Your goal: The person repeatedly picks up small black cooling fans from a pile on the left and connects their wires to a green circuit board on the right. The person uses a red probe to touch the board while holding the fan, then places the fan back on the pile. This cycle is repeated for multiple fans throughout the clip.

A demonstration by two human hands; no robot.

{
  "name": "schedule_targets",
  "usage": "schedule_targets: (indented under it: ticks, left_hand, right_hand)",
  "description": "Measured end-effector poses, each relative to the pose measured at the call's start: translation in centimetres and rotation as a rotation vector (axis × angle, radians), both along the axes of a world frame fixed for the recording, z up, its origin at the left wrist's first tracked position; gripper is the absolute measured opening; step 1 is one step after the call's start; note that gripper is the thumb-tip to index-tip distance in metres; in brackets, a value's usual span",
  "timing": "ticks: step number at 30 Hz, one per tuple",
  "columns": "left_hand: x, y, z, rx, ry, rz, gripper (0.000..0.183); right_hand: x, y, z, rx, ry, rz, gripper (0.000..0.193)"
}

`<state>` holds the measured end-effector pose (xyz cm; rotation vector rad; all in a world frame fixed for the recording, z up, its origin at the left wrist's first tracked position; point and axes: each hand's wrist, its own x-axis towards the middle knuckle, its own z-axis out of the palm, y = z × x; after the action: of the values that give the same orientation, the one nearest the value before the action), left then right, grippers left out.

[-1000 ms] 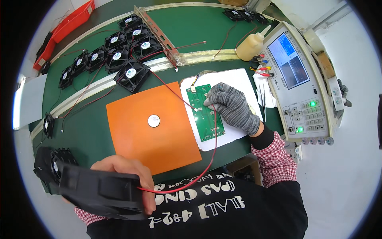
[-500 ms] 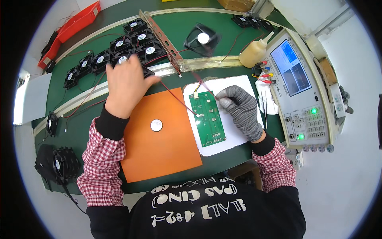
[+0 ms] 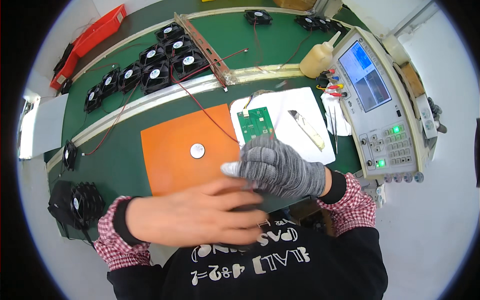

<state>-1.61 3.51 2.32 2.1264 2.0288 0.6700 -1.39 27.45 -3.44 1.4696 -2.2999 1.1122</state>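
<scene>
My bare left hand (image 3: 200, 217) lies low at the table's front edge, fingers stretched flat toward my right hand (image 3: 280, 167), which wears a grey knit glove. The two hands touch over the near corner of the orange mat (image 3: 175, 160). A thin red wire (image 3: 205, 112) runs from the row of black fans (image 3: 150, 67) across the mat and ends under the gloved fingers. A green circuit board (image 3: 256, 124) lies on a white sheet (image 3: 300, 107) just beyond the glove. Whatever lies under my left palm is hidden.
A round silver disc (image 3: 197, 150) sits on the mat. A grey test instrument (image 3: 380, 105) with a screen stands at right, a yellowish squeeze bottle (image 3: 317, 57) behind it. Tweezers (image 3: 306, 129) lie on the sheet. More fans (image 3: 80, 202) sit at front left, a red tray (image 3: 92, 37) at back left.
My left hand has come back from the fan row at the rear to the front edge. My gloved right hand has slid off the circuit board toward me to meet it.
</scene>
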Motion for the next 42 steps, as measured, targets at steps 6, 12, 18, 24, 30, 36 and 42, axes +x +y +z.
schedule_targets:
  ticks: [6, 12, 18, 24, 30, 36, 42]
  left_hand:
    - [-3.5, -6.7, -0.1, -0.197, 0.701, 1.091, 0.052]
    - [-2.5, -4.2, -2.2, 0.007, 0.437, 0.695, 0.045]
    - [-2.4, -4.7, -4.9, -0.009, 0.091, 0.960, 0.049]
    - [-0.5, -2.8, -6.7, 0.008, 0.040, 0.966, 0.088]
    - [-0.4, -2.7, -6.4, 0.162, 0.174, 0.887, 0.079]
    - [4.5, -3.4, -1.9, 0.776, -0.564, 0.864, 0.053]
    - [5.8, -4.8, -0.4, 0.729, -0.945, 1.010, 0.061]
  right_hand:
    - [-2.8, 5.4, -0.4, 0.452, 0.207, -0.551, 0.017]
    - [-3.7, 4.1, -2.3, -0.115, -0.615, -0.506, 0.015]
    - [-3.8, 3.9, -3.3, -0.100, -0.439, -0.438, 0.011]
    - [-4.4, 4.3, -3.6, -0.041, -0.435, -0.413, 0.015]
    - [-4.3, 4.3, -3.6, -0.022, -0.466, -0.422, 0.016]
    - [-4.4, 4.1, -4.1, -0.052, -0.445, -0.390, 0.019]
    - [-4.2, 4.5, -4.3, -0.069, -0.332, -0.414, 0.017]
